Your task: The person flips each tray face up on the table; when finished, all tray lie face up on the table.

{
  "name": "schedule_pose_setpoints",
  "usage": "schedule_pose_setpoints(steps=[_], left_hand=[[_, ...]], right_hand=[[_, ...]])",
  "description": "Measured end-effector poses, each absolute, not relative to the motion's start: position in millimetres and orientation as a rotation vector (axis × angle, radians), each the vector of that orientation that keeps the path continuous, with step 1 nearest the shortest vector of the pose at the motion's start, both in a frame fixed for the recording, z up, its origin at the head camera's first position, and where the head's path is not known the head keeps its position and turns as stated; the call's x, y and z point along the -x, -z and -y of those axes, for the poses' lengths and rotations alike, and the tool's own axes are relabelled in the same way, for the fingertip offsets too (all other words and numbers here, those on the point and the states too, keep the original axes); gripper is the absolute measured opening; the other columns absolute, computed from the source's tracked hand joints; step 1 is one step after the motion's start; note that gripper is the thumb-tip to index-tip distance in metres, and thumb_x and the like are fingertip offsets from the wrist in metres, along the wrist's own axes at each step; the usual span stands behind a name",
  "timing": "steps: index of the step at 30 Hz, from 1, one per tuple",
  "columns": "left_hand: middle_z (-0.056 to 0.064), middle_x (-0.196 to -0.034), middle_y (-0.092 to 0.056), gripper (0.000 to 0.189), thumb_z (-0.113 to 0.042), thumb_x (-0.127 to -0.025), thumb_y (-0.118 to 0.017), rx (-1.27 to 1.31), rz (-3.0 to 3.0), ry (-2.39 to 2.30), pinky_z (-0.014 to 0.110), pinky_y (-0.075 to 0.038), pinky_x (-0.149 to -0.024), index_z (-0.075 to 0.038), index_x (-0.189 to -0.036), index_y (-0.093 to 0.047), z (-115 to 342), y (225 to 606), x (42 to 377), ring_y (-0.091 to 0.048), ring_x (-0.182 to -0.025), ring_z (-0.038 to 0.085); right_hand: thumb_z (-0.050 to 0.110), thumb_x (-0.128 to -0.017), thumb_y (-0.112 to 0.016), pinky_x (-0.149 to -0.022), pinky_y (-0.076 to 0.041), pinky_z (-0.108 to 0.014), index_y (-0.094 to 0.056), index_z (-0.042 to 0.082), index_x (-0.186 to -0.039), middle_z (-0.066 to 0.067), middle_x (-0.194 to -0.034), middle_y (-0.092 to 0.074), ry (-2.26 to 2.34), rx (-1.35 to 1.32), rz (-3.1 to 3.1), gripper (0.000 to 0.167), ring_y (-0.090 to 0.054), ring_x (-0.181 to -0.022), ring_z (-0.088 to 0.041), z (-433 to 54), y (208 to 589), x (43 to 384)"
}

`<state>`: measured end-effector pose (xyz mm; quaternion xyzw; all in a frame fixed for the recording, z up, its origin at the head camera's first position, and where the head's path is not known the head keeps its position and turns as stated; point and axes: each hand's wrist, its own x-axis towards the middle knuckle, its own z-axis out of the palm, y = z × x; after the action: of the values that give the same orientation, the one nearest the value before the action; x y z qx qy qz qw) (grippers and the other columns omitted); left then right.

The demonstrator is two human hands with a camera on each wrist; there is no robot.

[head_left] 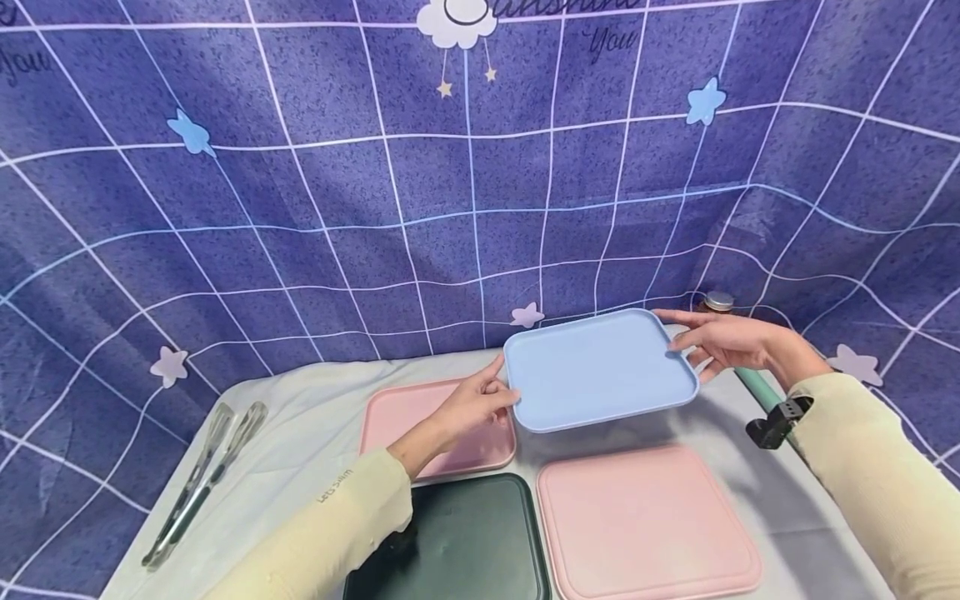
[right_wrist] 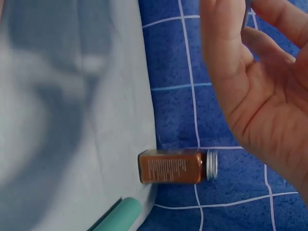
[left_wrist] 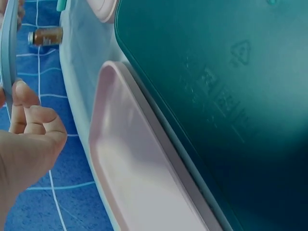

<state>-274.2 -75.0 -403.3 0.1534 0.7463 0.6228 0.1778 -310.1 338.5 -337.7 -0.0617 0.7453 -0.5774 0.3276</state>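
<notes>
Between both hands a light blue rectangular tray (head_left: 600, 367) is held up above the table, tilted so its inner face shows. My left hand (head_left: 476, 402) pinches its left edge; in the left wrist view the left hand (left_wrist: 33, 134) has thumb and fingers on the tray's rim (left_wrist: 8, 53). At the right end, my right hand (head_left: 731, 342) grips the edge with the thumb on the inner side. Under the left arm lie a pink tray (head_left: 401, 412) and a dark green tray (head_left: 472, 533). Another pink tray (head_left: 648, 521) lies at front right, underside up.
Metal tongs (head_left: 206, 483) lie at the table's left. A brown bottle with a silver cap (right_wrist: 173, 166) stands at the back right, near a green cylindrical object (right_wrist: 118, 215). A blue gridded curtain (head_left: 480, 183) hangs behind the white-covered table (head_left: 300, 417).
</notes>
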Motion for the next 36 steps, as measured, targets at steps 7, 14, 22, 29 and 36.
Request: schedule_pose_setpoints(steps=[7,14,22,29,36], left_hand=[[0.002,-0.084,-0.058,0.08,-0.012,-0.095,-0.064,-0.448,-2.107,-1.71,0.024,-0.042,-0.064,-0.014,-0.161,-0.019,78.4,406.4,276.4,-0.058,-0.069,0.013],[0.006,-0.085,-0.066,0.081,-0.011,-0.096,-0.062,-0.48,-2.089,-1.644,0.025,-0.043,-0.064,-0.016,-0.162,-0.015,78.1,408.5,278.0,-0.06,-0.07,0.014],[0.001,-0.08,-0.067,0.087,-0.012,-0.093,-0.065,-0.458,-2.082,-1.604,0.025,-0.044,-0.064,-0.015,-0.162,-0.013,74.6,413.8,279.8,-0.059,-0.067,0.012],[0.014,-0.091,-0.071,0.089,-0.011,-0.093,-0.065,-0.434,-2.036,-1.56,0.023,-0.041,-0.059,-0.013,-0.162,-0.008,71.4,416.0,284.7,-0.058,-0.064,0.01],[0.004,-0.081,-0.071,0.09,-0.012,-0.094,-0.063,-0.429,-2.005,-1.504,0.023,-0.041,-0.059,-0.012,-0.162,-0.003,70.2,417.7,287.3,-0.058,-0.06,0.007]], right_hand=[[0.008,-0.094,-0.06,-0.067,-0.058,-0.035,0.004,0.026,-0.162,-0.002,-0.098,-0.056,1.393,0.166,-1.94,0.095,-0.068,-0.083,-0.016,-342.2,347.8,309.3],[0.004,-0.091,-0.061,-0.065,-0.058,-0.035,0.002,0.026,-0.162,-0.002,-0.09,-0.057,1.366,0.154,-1.917,0.098,-0.067,-0.074,-0.015,-347.7,360.7,310.5],[0.003,-0.089,-0.065,-0.063,-0.058,-0.033,0.0,0.023,-0.163,0.0,-0.087,-0.057,1.378,0.114,-1.947,0.1,-0.066,-0.073,-0.015,-350.4,373.0,313.9],[0.003,-0.086,-0.065,-0.064,-0.059,-0.035,-0.003,0.023,-0.163,-0.003,-0.087,-0.059,1.298,0.078,-2.005,0.101,-0.065,-0.076,-0.017,-351.3,382.8,316.7],[0.002,-0.083,-0.066,-0.063,-0.059,-0.036,-0.001,0.024,-0.163,-0.003,-0.088,-0.061,1.212,0.037,-2.02,0.105,-0.066,-0.075,-0.017,-348.7,400.2,321.2]])
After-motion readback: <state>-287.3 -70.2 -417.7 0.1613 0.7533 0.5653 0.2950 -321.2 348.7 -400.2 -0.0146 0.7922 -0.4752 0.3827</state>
